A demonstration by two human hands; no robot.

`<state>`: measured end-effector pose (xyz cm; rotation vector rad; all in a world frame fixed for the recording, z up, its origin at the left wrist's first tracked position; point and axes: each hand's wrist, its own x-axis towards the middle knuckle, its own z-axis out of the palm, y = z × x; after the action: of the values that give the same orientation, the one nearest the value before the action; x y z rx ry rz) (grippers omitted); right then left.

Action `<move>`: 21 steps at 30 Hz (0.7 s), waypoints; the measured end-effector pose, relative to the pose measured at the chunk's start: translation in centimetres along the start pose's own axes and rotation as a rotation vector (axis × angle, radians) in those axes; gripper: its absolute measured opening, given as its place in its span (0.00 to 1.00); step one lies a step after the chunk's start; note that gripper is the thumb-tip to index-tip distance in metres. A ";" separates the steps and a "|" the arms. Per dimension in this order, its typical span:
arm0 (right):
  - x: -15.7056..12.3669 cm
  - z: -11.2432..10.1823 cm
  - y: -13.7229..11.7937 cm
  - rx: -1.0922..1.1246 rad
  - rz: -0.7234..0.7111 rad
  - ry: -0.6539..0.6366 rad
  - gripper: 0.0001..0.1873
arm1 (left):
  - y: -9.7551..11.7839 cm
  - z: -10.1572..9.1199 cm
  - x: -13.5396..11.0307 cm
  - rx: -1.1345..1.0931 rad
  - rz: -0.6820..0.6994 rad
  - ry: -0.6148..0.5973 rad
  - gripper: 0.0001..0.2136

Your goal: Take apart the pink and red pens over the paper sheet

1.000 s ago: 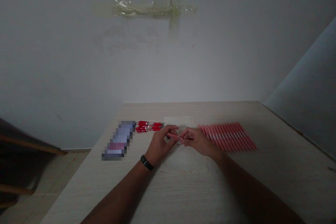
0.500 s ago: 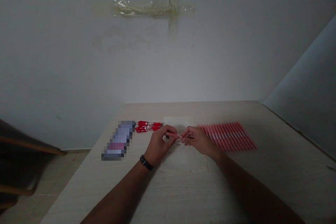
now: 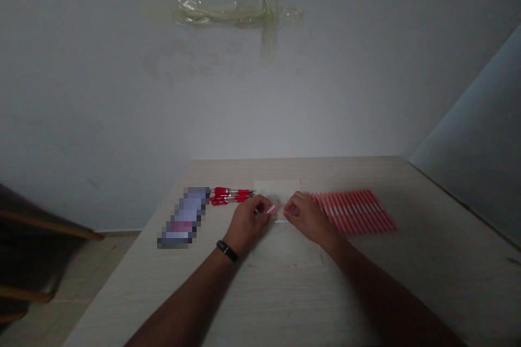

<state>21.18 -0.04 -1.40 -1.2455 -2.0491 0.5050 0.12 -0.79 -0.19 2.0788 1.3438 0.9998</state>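
Observation:
My left hand (image 3: pixel 247 223) is closed round a short pink pen part (image 3: pixel 270 209), whose end sticks out past the fingers. My right hand (image 3: pixel 305 217) is closed in a pinch on a thin pale refill (image 3: pixel 280 220) that points toward the pink part. The two pieces sit a little apart over a sheet of white paper (image 3: pixel 280 190) on the wooden table (image 3: pixel 407 260). A black band circles my left wrist.
A row of several pink pens (image 3: pixel 354 210) lies right of my hands. A few red pens (image 3: pixel 230 196) lie to the left, beside a blurred flat object (image 3: pixel 185 217). Clear tape (image 3: pixel 240 11) hangs on the wall. Dark furniture (image 3: pixel 24 260) stands far left.
My hands have drawn slightly apart. The pink part has tilted up in my left hand, and the thin refill now shows between the hands.

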 end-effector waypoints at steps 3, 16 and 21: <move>0.0 0.5 0.0 -0.070 0.009 -0.039 0.04 | -0.3 0.1 0.1 0.042 -0.024 0.019 0.07; 0.5 0.0 0.2 -0.088 0.018 -0.051 0.04 | -1.9 1.1 0.5 0.057 -0.044 0.061 0.11; 0.6 -1.0 1.1 -0.062 0.039 0.012 0.05 | -1.9 1.6 0.9 0.095 -0.045 0.038 0.11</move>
<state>22.35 1.03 -1.21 -1.3246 -2.0472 0.4541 0.52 0.81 -2.26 2.0975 1.4772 0.9787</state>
